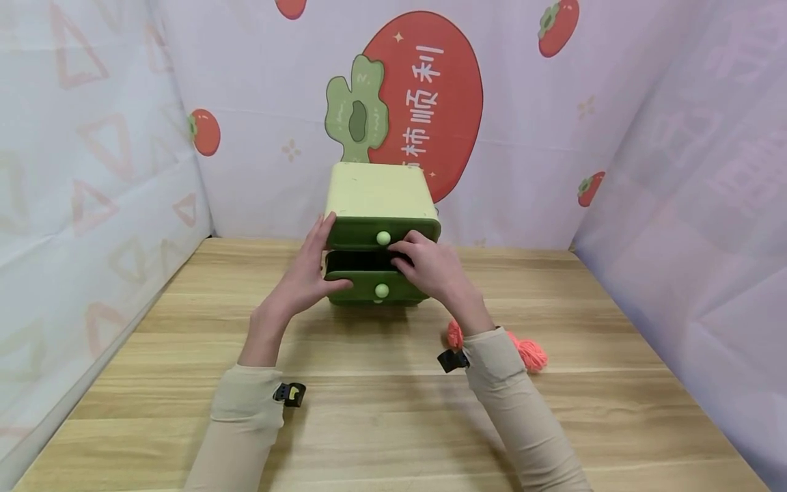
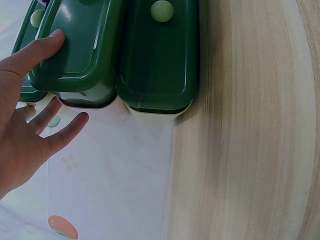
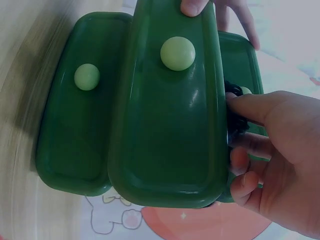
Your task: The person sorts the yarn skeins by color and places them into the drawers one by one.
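Observation:
A small cabinet with a pale yellow-green top and dark green drawer fronts stands at the back of the table. Its middle drawer is pulled out. My left hand rests at the cabinet's left side, fingers straight and spread, thumb on the middle drawer's front. At the gap above that drawer, my right hand pinches a dark bundle of strands that looks like yarn. Most of the bundle is hidden behind the drawer front and my fingers.
Coral-pink yarn lies on the wooden table, partly behind my right forearm. Printed cloth walls enclose the table at the back and both sides. The bottom drawer is closed, close to the tabletop.

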Motion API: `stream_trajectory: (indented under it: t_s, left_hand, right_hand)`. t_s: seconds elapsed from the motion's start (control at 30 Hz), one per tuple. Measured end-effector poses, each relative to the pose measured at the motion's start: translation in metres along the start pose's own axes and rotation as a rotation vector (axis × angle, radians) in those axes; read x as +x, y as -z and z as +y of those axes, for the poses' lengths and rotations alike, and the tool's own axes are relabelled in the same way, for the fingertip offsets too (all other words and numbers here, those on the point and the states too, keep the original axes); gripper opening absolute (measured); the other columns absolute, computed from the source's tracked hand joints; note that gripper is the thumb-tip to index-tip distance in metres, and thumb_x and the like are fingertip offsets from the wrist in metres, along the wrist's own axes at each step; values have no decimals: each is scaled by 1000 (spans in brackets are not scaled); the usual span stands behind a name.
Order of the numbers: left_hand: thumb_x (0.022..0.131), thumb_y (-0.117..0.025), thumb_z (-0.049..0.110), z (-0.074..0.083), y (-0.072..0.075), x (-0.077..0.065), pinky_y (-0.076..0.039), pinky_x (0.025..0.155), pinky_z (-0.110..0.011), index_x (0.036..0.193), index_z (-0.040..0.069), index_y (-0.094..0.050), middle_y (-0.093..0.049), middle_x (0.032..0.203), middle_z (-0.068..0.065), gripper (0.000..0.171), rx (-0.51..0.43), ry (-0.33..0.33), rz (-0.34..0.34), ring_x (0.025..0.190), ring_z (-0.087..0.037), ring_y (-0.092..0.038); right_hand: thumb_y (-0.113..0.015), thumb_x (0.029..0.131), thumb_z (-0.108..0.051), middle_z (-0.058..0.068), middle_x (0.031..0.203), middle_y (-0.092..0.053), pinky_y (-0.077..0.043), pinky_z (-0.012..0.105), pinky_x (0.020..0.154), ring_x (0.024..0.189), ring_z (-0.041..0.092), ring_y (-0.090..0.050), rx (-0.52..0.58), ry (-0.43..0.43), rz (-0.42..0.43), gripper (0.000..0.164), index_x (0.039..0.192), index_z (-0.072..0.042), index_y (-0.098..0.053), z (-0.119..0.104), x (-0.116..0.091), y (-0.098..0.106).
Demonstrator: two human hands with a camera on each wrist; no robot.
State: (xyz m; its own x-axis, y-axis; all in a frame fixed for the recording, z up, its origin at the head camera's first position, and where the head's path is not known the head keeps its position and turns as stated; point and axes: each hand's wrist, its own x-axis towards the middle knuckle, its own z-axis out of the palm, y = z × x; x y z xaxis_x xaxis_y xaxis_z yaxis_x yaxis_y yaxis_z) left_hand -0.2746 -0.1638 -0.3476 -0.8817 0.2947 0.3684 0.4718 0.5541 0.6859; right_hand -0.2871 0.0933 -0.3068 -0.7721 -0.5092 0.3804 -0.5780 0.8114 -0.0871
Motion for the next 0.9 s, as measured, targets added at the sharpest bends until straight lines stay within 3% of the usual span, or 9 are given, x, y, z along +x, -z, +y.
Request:
stream_trajectory:
  t_s: [0.2,0.33,0.53,0.67,0.77,0.9]
  left_hand:
    - [81,-84,20,-1,-2,0,-45,103,-57,158,43,3,10,168,-1,119,-9,7,-2,135,-33,-44]
    - [81,-84,20,-2,-2,0,-45,103,-57,158,43,4,10,168,-1,119,-8,8,-3,135,-34,-43]
    - [80,-84,19,0,0,0,-45,102,-57,159,41,3,9,168,-3,120,-9,-3,3,134,-34,-44]
    - [80,-85,20,0,-1,1,-45,102,-56,158,43,3,8,168,-2,120,-3,-1,1,134,-33,-45]
    - [81,-84,20,0,-1,0,-45,102,-56,158,44,4,9,168,-1,119,-1,4,-5,135,-33,-44]
    - [81,-84,19,0,-1,0,-45,102,-57,158,44,4,10,168,0,119,-6,8,-6,136,-34,-44]
  right_hand:
    - [-66,96,-29,0,108,-60,-46,32,56,70,15,-60,44,16,35,25,119,-23,-74,1,-3,-2]
    - [-68,95,-27,-1,102,-60,-43,29,52,62,13,-55,64,77,133,20,113,-21,-75,0,-6,-3]
    - [-70,93,-26,-2,92,-62,-34,23,43,51,9,-48,-2,254,299,16,106,-19,-76,-4,-15,-10]
    - [-71,93,-28,1,93,-62,-31,23,41,47,10,-45,-4,252,340,22,110,-16,-75,-4,-19,-13]
    - [-71,92,-36,2,105,-63,-34,25,42,47,12,-47,-21,211,308,32,117,-16,-73,-4,-18,-12]
    - [-63,93,-53,-2,123,-65,-44,29,47,64,14,-64,-120,158,122,49,128,-20,-68,-8,-18,-10]
